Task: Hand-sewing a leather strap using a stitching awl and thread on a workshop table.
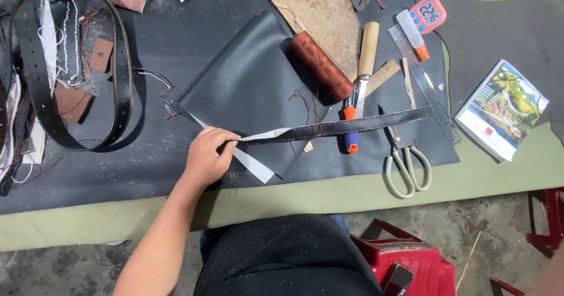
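Observation:
My left hand point(208, 155) pinches the left end of a long, narrow black leather strap point(376, 121) that lies across the work table. At the pinched end the strap's pale underside is turned up, and a pale strip runs down to the right below my fingers. The strap lies over a black leather sheet point(252, 84). A small tool with a blue and orange handle point(351, 138) crosses the strap near its middle. A blurred sliver shows at the lower right corner; my right hand is not in view.
Near the strap lie a spool of brown thread point(320, 67), a wooden-handled knife point(367, 49), scissors point(405, 161), a steel ruler point(426, 90), a pink timer point(429, 11) and a booklet point(502, 108). A black belt point(120, 67) loops at the left. A red stool point(405, 261) stands below the green table edge point(352, 196).

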